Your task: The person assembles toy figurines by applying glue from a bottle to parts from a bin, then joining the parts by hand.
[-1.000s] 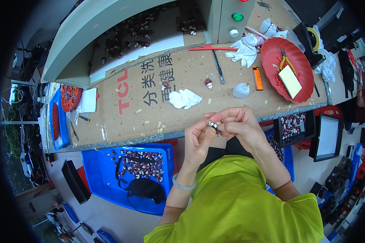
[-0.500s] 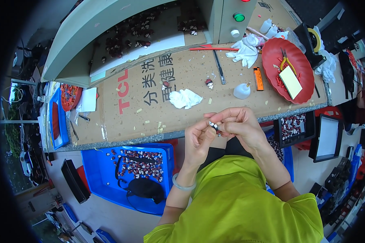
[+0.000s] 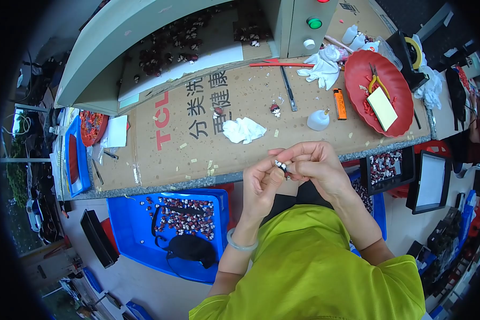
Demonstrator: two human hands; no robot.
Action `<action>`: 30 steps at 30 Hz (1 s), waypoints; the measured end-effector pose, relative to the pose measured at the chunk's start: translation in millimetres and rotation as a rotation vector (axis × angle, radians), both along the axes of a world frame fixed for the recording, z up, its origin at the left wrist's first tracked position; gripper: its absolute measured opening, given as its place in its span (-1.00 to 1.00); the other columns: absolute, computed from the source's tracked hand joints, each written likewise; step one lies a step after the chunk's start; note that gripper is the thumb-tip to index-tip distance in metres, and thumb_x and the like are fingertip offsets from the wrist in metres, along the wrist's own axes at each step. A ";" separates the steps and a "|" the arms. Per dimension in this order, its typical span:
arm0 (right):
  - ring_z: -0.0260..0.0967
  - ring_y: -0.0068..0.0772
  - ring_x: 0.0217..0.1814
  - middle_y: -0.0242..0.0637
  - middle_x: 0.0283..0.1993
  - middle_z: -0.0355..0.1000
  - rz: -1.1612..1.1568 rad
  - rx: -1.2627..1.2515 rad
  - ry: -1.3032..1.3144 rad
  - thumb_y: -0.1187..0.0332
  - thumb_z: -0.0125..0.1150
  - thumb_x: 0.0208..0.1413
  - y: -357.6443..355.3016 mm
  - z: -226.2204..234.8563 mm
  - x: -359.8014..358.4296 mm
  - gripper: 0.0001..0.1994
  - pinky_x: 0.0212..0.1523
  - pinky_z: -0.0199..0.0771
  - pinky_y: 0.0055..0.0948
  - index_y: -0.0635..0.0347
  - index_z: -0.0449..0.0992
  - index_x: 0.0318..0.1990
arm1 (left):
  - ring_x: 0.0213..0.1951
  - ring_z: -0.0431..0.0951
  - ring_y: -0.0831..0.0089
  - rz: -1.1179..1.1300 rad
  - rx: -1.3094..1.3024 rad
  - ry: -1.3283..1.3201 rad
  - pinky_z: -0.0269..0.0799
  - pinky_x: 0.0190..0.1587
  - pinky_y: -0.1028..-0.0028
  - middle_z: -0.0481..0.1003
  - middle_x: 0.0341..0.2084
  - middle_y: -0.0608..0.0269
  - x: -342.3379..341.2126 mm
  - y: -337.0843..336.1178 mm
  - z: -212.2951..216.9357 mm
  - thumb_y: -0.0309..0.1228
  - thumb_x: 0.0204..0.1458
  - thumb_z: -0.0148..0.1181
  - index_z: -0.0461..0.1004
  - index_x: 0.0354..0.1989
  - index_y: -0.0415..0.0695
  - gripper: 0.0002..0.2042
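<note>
A small dark-red and white figurine [image 3: 281, 166] is pinched between my fingertips just off the bench's front edge. My left hand [image 3: 260, 186] grips it from one side and my right hand [image 3: 324, 169] from the other; fingers cover much of it. A similar figurine [image 3: 274, 110] lies on the cardboard-covered bench [image 3: 170, 154], beyond my hands. Near it are a crumpled white tissue [image 3: 244, 130], a small white squeeze bottle [image 3: 318, 120], a flat orange case [image 3: 340, 104] and a slim dark knife-like tool [image 3: 289, 88].
A red scalloped dish [image 3: 356, 101] at the right holds yellow-handled pliers [image 3: 377, 81] and a pale pad [image 3: 382, 109]. A grey booth [image 3: 90, 69] with several figurines stands at the back. Below the bench are a blue bin [image 3: 128, 234] and a black tray [image 3: 405, 173], both with figurines.
The figurine has turned slightly between my fingers, with a little more of its red lower part showing. My hands stay in nearly the same place.
</note>
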State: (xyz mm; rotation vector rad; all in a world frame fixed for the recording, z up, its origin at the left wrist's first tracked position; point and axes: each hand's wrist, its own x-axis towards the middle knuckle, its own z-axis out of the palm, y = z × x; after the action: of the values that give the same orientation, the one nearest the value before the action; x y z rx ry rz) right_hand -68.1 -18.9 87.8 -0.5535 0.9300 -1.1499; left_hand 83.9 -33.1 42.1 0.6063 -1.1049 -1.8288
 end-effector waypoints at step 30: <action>0.16 -0.72 -0.63 0.05 -0.03 0.43 0.019 -0.006 0.062 0.64 -0.02 -0.16 3.1 0.6 -2.1 -0.71 -0.60 0.10 -0.68 0.42 0.53 -0.23 | -0.30 0.50 0.38 -0.070 0.222 0.168 0.37 -0.17 0.45 0.48 -0.36 0.12 -3.8 2.7 4.0 -0.33 0.19 -0.02 0.39 -0.17 -0.39 -0.71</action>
State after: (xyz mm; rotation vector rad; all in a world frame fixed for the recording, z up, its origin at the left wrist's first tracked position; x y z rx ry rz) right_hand -70.1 -15.8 88.3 -0.6044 0.9734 -1.1236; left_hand 80.0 -30.5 46.2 0.5347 -0.8280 -2.0395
